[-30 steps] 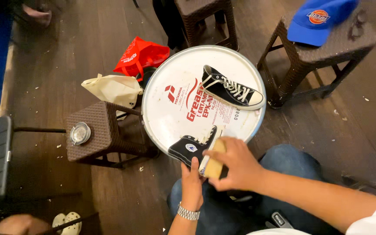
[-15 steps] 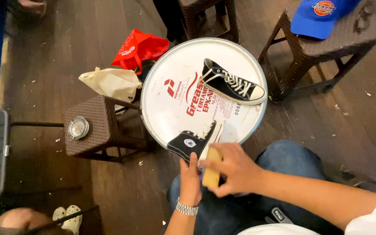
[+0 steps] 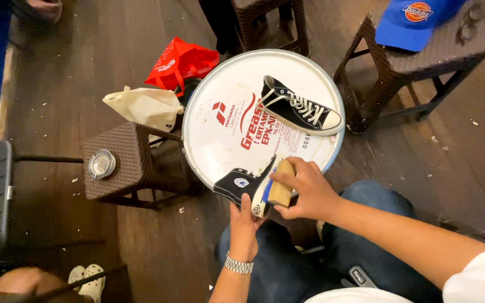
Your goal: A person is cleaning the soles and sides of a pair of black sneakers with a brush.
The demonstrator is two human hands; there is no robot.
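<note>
We see a round white drum lid (image 3: 220, 140) with red lettering, a round white ankle patch (image 3: 242, 182) on the nearer black sneaker, and a red bag (image 3: 181, 62) and a cream bag (image 3: 144, 106) on the floor.

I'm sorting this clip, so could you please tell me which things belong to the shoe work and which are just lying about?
In use: left hand holding black sneaker; right hand holding tan block; second sneaker; white drum lid.

Lying about: blue cap, red bag, cream bag, stools, ashtray.
</note>
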